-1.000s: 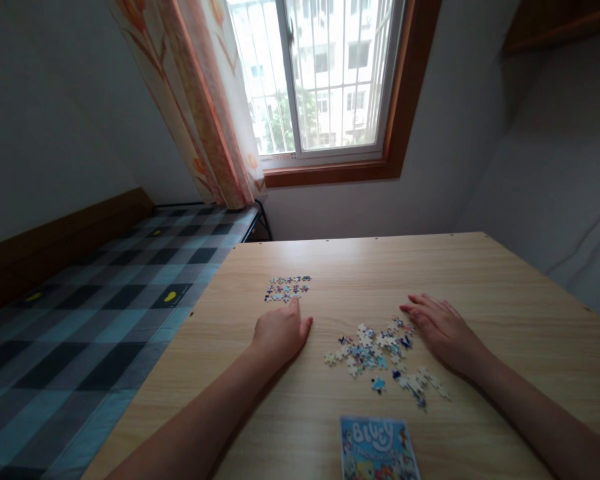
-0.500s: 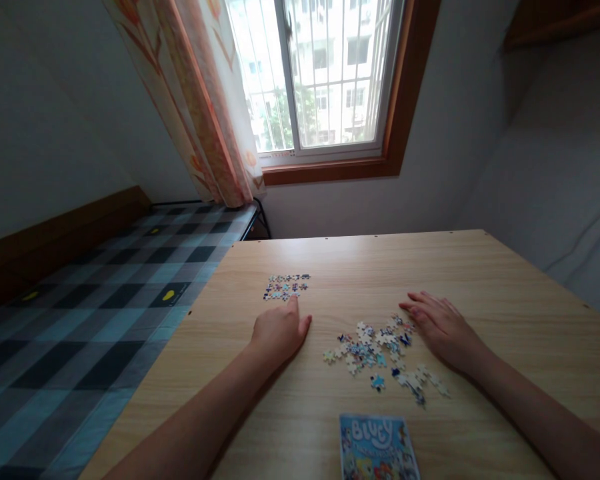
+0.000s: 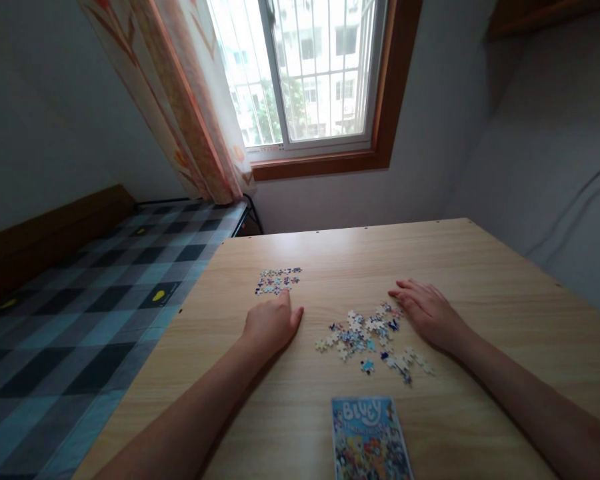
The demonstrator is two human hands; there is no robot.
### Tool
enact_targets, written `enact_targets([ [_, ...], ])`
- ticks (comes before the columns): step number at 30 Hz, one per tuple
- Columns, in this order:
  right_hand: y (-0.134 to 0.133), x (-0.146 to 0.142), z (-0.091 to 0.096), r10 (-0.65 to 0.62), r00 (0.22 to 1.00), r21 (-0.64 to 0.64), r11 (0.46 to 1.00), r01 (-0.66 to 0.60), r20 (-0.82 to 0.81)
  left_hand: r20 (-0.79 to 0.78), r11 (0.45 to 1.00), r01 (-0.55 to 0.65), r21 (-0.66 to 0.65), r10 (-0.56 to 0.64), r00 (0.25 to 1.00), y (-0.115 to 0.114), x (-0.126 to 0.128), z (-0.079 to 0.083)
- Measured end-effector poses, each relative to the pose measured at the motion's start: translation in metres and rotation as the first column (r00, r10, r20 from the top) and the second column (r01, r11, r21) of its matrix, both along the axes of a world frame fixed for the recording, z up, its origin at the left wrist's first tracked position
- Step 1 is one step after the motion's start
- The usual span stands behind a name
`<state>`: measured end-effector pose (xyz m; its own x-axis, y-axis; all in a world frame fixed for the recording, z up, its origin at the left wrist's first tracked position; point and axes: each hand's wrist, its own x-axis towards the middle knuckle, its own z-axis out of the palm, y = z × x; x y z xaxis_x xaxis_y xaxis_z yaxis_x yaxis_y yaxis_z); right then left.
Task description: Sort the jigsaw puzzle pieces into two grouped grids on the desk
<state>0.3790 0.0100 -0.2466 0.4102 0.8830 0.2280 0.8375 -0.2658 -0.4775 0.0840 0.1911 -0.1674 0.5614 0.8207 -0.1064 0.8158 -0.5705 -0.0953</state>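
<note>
My left hand [image 3: 271, 324] rests on the wooden table [image 3: 480, 267], knuckles up and fingers curled under. Its forefinger points at a small assembled patch of jigsaw pieces [image 3: 277, 281], just short of it, and I see nothing in the hand. My right hand [image 3: 423, 311] lies flat and open, palm down, with its fingers stretched toward the left. It touches the right edge of a loose heap of jigsaw pieces [image 3: 369, 337]. A blue jigsaw box [image 3: 369, 440] with a cartoon picture lies at the near edge.
A bed with a checked blue and black cover [image 3: 80, 313] stands along the table's left side. Behind the table are a barred window [image 3: 305, 73], an orange patterned curtain [image 3: 190, 113] and grey walls.
The view has swung a little to the right and up. My left forefinger has drawn slightly back from the assembled patch. My right hand has stayed where it was.
</note>
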Motion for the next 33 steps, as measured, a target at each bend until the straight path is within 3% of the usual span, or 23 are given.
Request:
enact_targets([
  [17,0.003,-0.002,0.011,0.010,1.000,0.023,1.000,-0.010,-0.009,0.003,0.999,0.033,0.027,-0.033,0.999,0.004,0.000,-0.001],
  [22,0.001,-0.003,0.014,0.095,0.993,0.151,0.985,-0.084,-0.067,0.044,0.997,0.049,0.062,-0.052,0.998,0.000,-0.002,-0.003],
  [26,-0.001,-0.005,0.017,0.155,0.986,0.226,0.965,-0.137,-0.065,0.121,0.990,0.126,0.069,-0.133,0.984,-0.006,0.000,-0.004],
  [33,-0.003,-0.008,0.016,0.257,0.964,0.116,0.958,-0.263,0.063,0.086,0.966,0.259,0.001,-0.258,0.962,-0.015,0.002,-0.003],
])
